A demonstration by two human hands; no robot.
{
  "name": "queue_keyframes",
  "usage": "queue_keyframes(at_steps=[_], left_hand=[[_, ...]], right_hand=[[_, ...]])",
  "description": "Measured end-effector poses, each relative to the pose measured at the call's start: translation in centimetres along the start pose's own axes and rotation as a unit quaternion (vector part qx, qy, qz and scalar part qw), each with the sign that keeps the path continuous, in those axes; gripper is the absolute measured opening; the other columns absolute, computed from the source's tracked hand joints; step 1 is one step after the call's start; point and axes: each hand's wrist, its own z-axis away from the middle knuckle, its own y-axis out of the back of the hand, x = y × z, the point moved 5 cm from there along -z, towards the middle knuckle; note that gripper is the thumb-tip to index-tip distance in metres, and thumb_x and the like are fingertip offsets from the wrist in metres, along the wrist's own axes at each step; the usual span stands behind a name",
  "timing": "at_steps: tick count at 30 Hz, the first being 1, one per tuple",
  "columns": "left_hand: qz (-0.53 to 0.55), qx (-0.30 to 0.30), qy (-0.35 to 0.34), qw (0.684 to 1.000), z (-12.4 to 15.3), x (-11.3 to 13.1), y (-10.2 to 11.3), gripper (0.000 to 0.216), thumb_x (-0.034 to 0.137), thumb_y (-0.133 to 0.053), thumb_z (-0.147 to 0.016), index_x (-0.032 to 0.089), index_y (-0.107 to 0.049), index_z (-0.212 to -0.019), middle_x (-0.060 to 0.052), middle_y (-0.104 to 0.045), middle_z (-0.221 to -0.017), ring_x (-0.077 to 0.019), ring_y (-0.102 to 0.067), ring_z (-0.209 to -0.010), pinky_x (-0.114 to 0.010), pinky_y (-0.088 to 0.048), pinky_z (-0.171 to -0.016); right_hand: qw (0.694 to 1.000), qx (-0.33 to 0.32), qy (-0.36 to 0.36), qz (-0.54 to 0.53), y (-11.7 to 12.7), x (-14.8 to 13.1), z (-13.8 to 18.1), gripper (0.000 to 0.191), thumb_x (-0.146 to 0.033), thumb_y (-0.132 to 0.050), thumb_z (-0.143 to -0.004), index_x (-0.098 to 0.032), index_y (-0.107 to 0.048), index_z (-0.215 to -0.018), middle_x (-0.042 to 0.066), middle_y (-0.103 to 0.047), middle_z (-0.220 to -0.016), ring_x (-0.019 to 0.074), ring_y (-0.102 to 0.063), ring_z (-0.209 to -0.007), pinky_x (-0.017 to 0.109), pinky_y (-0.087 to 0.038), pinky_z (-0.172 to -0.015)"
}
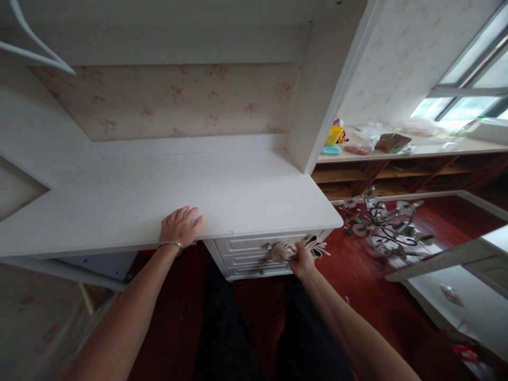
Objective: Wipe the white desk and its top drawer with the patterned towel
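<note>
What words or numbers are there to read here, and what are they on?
None can be read.
The yellow pack and the brown box on the shelf may bear print, but it is too small and blurred.
The cloth in the right hand and the white desk show no text.

Left hand [180,226] on desk [238,196], cloth [294,248] against drawers [244,259]

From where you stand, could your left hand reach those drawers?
Probably yes: the left hand rests on the desk edge, above and beside the drawers, nothing between; the right hand holds a cloth there.
</note>
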Motion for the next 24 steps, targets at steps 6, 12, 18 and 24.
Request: queue_keyframes(at_steps=[6, 12, 18, 24], left_hand=[[0.004, 0.02, -0.005, 1.0, 0.2, 0.1, 0.5, 0.05, 0.056, -0.032, -0.092, 0.031, -0.052, -0.131, -0.005, -0.048, -0.142, -0.0263, -0.042, -0.129, -0.047, -0.031, -0.106], [0.002, 0.031, -0.011, 0.999, 0.2, 0.0, 0.2, 0.051, 0.056, -0.032, -0.092, 0.031, -0.053, -0.131, -0.006, -0.05, -0.141, -0.0268, -0.043, -0.128, -0.047, -0.031, -0.105], [-0.025, 0.038, -0.006, 0.999, 0.4, 0.2, 0.2, 0.049, 0.054, -0.033, -0.092, 0.031, -0.053, -0.131, -0.004, -0.05, -0.141, -0.0245, -0.045, -0.127, -0.043, -0.032, -0.106], [-0.028, 0.044, -0.01, 0.999, 0.5, 0.2, 0.2, 0.05, 0.052, -0.034, -0.092, 0.03, -0.054, -0.132, -0.005, -0.05, -0.141, -0.0252, -0.046, -0.127, -0.042, -0.033, -0.106]], right_hand=[[1.0, -0.026, -0.006, 0.011, -0.8, -1.3, 1.0, 0.004, -0.023, -0.044, -0.083, -0.023, -0.045, -0.079, -0.002, -0.06, -0.07, 0.0199, -0.065, -0.071, 0.042, -0.057, -0.071], [0.999, -0.03, 0.005, -0.027, -2.1, -5.7, 3.4, 0.015, -0.019, -0.037, -0.09, -0.022, -0.051, -0.087, 0.003, -0.065, -0.08, 0.0192, -0.066, -0.078, 0.041, -0.059, -0.074], [0.98, -0.055, -0.088, -0.17, -8.4, -4.8, 10.4, 0.013, -0.012, -0.044, -0.09, -0.018, -0.056, -0.091, 0.002, -0.069, -0.076, 0.0165, -0.067, -0.069, 0.034, -0.06, -0.068], [0.952, -0.109, -0.185, -0.218, -17.2, 3.0, 14.9, 0.015, -0.013, -0.047, -0.09, -0.016, -0.06, -0.097, 0.003, -0.072, -0.082, 0.0174, -0.07, -0.078, 0.03, -0.059, -0.069]])
